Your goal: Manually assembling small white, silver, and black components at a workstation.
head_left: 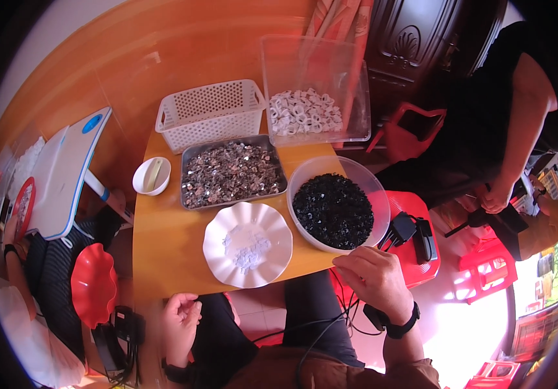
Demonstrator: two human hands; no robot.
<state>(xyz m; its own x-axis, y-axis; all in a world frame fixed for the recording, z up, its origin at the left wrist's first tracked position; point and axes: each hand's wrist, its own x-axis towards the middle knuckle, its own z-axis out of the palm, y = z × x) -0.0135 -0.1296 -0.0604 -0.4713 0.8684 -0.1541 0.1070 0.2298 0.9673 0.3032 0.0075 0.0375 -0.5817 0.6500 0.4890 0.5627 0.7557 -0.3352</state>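
My right hand (377,280) is at the near rim of a clear round tub (382,217) of small black parts (332,211). Its thumb and fingers are pinched together; anything between them is too small to make out. Low over my left thigh, my left hand (183,324) has curled fingers, thumb close to the fingertips, and what it holds, if anything, is hidden. Between the hands and slightly farther away lies a white scalloped plate (217,262) with small pale pieces (249,253). Behind it a metal tray (191,205) is filled with small shiny metal parts (233,172).
A white perforated basket (211,110) and a clear bin (356,123) of white plastic rings (305,111) stand at the back. A small white bowl (139,178) is at left. Adapters (412,233) lie on a red stool (431,269). People sit both sides.
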